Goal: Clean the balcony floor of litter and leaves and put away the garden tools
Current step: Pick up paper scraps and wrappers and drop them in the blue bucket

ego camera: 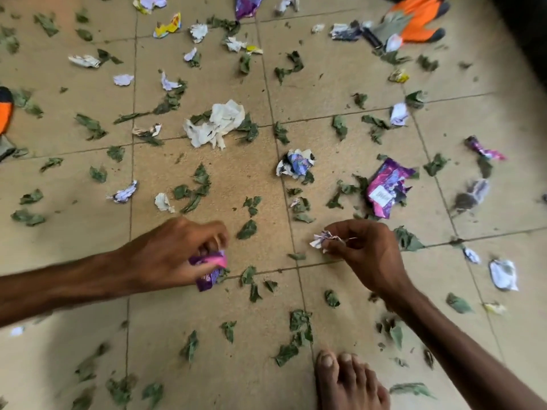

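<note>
The left hand (174, 255) grips a crumpled purple wrapper (210, 269); the right hand (359, 250) pinches a crumpled pale scrap (321, 240).

Two hands (173, 255) (367, 257), one foot (349, 383), dozens of leaves (247, 229).

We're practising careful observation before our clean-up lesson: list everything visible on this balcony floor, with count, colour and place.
floor tiles: several, tan, whole view
leaves: many, green, scattered everywhere
paper scraps: many, white or lilac, scattered
crumpled paper: one, white, centre
purple wrappers: at least three, purple, top and right
yellow wrappers: at least two, yellow, top left and upper right
gloves: at least two, orange and grey, top right and left edge
foot: one, bare, bottom centre
left hand: one, grips a small wrapper, lower left
right hand: one, pinches a paper bit, lower right
</note>
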